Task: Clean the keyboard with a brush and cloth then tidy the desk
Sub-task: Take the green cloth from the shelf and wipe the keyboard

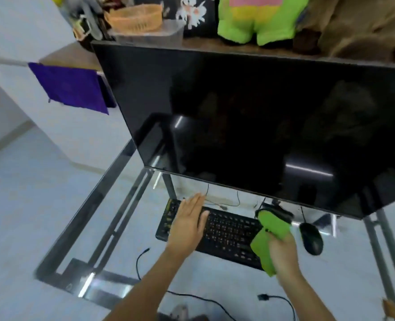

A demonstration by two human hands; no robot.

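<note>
A black keyboard lies on the glass desk below a large dark monitor. My left hand rests flat on the keyboard's left end with its fingers spread. My right hand grips a green cloth over the keyboard's right end. A dark object, only partly visible, sticks out behind the top of the cloth. I see no brush that I can tell apart from it.
The big monitor hangs over the desk's back. A black mouse sits right of the keyboard. Loose cables lie under the glass. A shelf above carries an orange basket and a green plush toy. A purple cloth hangs at left.
</note>
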